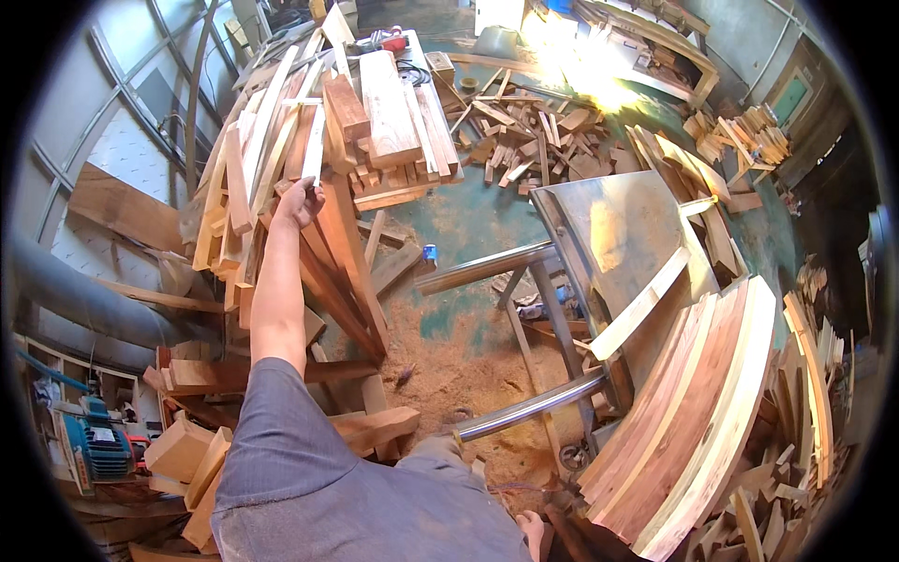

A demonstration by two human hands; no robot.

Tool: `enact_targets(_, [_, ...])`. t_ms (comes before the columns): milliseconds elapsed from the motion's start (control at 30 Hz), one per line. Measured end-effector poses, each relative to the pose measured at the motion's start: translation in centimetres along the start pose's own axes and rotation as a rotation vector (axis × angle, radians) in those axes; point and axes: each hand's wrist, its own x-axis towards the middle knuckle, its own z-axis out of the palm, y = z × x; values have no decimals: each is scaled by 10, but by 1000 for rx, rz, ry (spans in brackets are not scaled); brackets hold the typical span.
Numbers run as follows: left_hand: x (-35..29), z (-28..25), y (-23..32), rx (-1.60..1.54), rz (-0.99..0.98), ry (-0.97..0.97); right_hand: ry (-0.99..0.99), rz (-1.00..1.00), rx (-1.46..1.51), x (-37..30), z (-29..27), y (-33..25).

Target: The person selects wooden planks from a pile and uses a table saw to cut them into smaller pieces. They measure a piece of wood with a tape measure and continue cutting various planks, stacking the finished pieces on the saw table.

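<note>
My left arm stretches far forward to the lumber stack, and my left hand (302,203) is closed at the near end of a thin pale wood strip (315,142). Around that hand lie long boards (267,140) of mixed light and reddish wood. To its right are a short reddish block (347,108) and a thick pale plank (390,112). Only part of my right hand (532,532) shows, low in the picture beside my body; its fingers are mostly hidden. Close to it on the right stand several curved boards (688,412) side by side.
A metal machine table (609,234) with two steel rails (534,405) stands ahead right, a pale board (641,304) across its edge. Sawdust (449,356) covers the floor. Offcuts (534,131) are heaped beyond. A teal motor (98,440) sits lower left; a red power tool (389,42) lies on the stack.
</note>
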Motion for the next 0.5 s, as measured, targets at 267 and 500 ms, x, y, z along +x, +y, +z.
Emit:
enact_targets(267, [-61,22,71,-261,407,3,-5,-102,-149,27,43,106])
enact_targets(500, [-249,178,-60,-35,702,-3,102,-212,19,-36,36,52])
